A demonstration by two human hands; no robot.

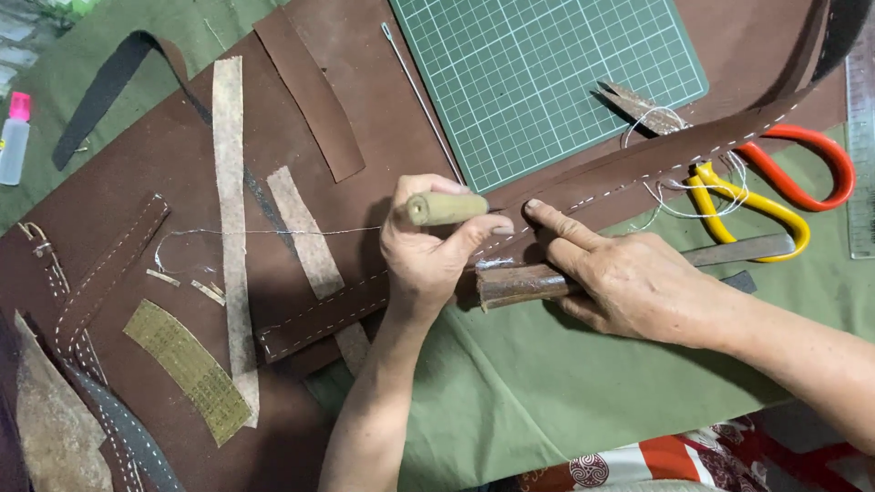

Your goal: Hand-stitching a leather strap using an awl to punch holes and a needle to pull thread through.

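Observation:
My left hand [428,251] grips a wooden-handled awl [445,209], its tip pressed against a long brown leather strap [638,164] with white stitching. My right hand [629,278] pins the strap down, forefinger stretched along it close to the awl tip, while the other fingers wrap a rusty metal clamp tool [519,282]. A white thread [264,231] runs left from the awl across a large brown leather sheet [164,155].
A green cutting mat [547,73] lies at the top, a long needle [419,91] beside it. Scissors with red and yellow handles [775,191] lie right, with a ruler [860,155] at the edge. Leather scraps and strips [230,210] lie left, plus a small bottle [14,137]. Green cloth [547,383] covers the table.

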